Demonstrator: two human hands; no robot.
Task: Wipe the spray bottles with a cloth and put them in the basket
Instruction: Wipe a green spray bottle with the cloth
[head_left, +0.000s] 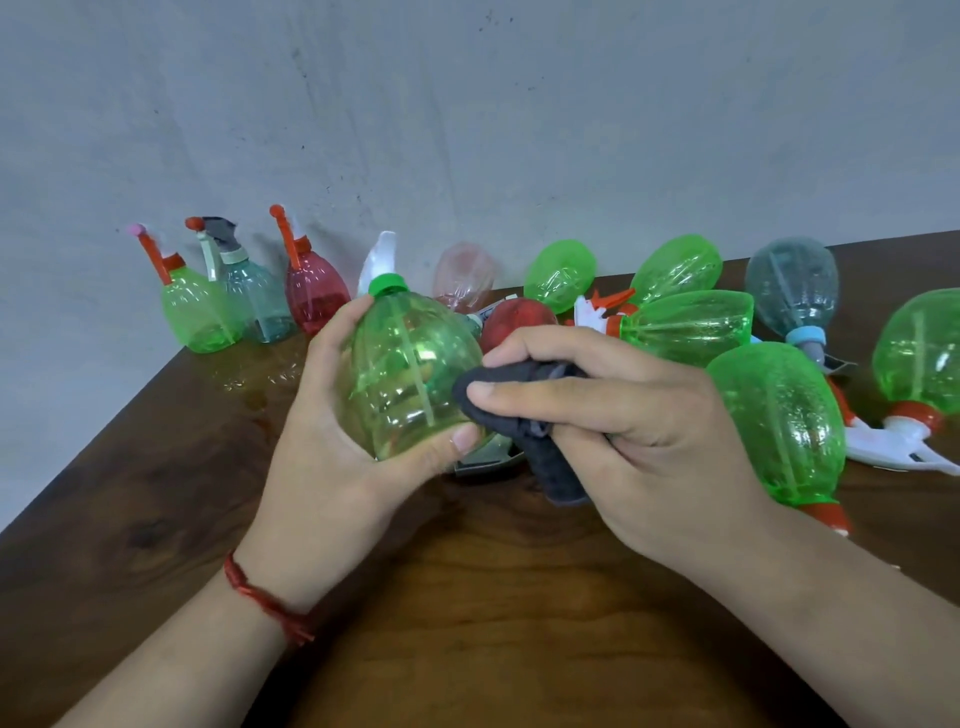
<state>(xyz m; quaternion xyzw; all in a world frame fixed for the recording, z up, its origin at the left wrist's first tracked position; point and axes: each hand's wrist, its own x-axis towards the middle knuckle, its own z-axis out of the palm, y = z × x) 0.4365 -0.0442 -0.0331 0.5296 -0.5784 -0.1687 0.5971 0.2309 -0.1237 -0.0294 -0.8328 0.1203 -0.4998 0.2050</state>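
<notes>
While the left hand (332, 415) grips a green spray bottle (410, 374) above the tabletop (467, 597), fingers curled round its body, the right hand (623, 415) pinches a dark cloth (511, 410) against the bottle's side. Three upright bottles (254, 301) stand at back left. A heap of bottles (685, 327) lies to the right. Grey edge (483, 460) beneath the held bottle: possibly a basket, mostly hidden.

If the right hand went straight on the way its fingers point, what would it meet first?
The green bottle held by the left hand. The dark cloth that the right hand grips seems to touch its side, though depth is unclear.
</notes>
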